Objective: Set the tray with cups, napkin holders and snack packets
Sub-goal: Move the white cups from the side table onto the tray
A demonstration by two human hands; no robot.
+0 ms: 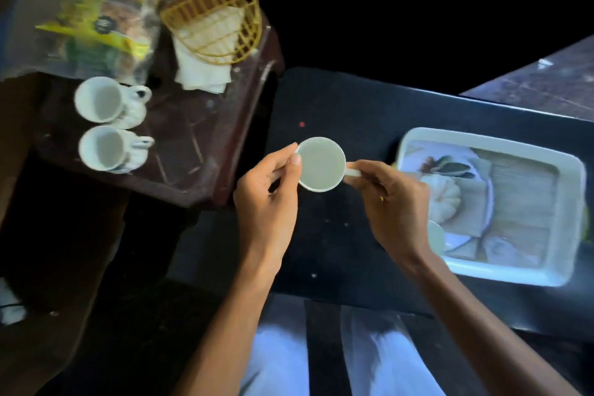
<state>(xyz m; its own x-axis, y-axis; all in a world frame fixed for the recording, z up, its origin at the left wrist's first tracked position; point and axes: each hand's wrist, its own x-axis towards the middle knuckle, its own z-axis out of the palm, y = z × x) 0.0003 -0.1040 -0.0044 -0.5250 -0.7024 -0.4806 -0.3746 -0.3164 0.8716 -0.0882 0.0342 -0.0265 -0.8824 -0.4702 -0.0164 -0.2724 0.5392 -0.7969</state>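
Head view: left hand (270, 199) pinches cup (321, 169) rim, right hand (392, 202) its handle; I judge fingertip holds could slip.

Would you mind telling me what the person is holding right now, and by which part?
A white cup, in both hands: the right hand pinches its handle, and the left hand grips the rim on the opposite side.

Cups (99, 100) left on seemingly a stool (193, 138), tray (482, 135) right, held cup (320, 169) between
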